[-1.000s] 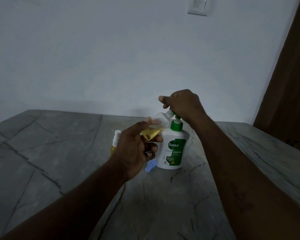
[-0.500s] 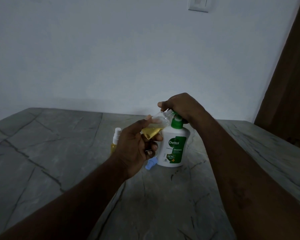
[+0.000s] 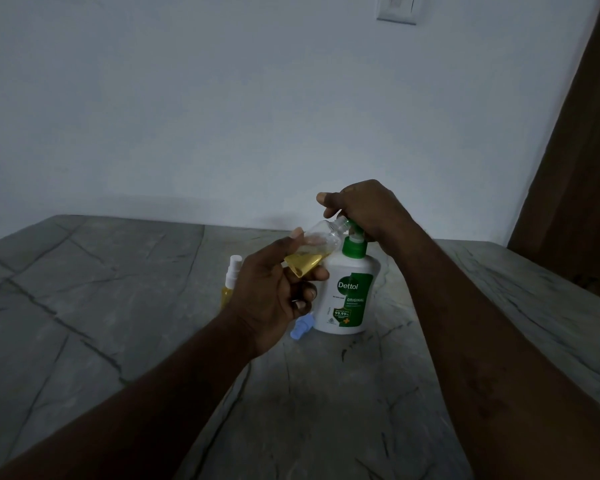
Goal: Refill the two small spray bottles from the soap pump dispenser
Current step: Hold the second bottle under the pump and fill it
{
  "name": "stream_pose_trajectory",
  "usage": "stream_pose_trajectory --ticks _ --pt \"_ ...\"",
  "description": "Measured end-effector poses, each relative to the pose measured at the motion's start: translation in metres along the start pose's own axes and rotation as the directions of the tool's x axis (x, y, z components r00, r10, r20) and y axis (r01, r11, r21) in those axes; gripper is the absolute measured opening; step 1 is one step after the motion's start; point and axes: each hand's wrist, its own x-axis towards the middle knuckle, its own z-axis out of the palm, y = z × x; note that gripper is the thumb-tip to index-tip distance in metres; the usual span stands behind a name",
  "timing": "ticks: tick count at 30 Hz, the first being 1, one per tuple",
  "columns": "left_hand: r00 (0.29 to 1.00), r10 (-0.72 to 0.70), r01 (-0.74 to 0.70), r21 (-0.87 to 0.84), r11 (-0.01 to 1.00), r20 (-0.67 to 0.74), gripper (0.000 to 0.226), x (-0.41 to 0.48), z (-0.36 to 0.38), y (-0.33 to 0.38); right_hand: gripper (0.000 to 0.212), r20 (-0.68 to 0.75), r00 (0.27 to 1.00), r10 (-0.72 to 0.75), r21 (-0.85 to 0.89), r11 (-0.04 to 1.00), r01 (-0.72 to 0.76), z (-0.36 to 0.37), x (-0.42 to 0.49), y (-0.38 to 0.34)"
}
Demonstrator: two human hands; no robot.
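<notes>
One blue spray cap (image 3: 302,329) lies just beneath the left hand (image 3: 274,296), by which one uncapped spray bottle (image 3: 312,251), tilted and part-filled with yellow liquid, is gripped. A second capped spray bottle (image 3: 231,282) is stood just left. Beyond, the one soap pump dispenser (image 3: 350,299) is clasped at its head by the right hand (image 3: 364,209). Compared with half a second ago, that head is seen raised

Half a second ago my right hand (image 3: 364,209) had the pump (image 3: 354,232) of the soap dispenser (image 3: 349,296) pressed right down. Now my grip has risen again, and the green stem shows above the collar.
</notes>
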Motion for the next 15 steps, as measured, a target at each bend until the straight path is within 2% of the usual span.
stream_pose_trajectory --ticks 8,15 --pt "1.000 0.000 0.000 0.008 1.000 -0.009 0.050 0.0009 -0.0012 -0.0020 0.034 0.097 0.988 0.117 0.021 0.993 -0.120 0.0042 0.0026 0.0073" --pt "1.000 0.001 -0.001 0.013 1.000 -0.006 0.048 0.0009 -0.0022 -0.0027 0.036 0.029 0.999 0.040 -0.018 0.999 -0.040 0.0023 0.0001 0.0025"
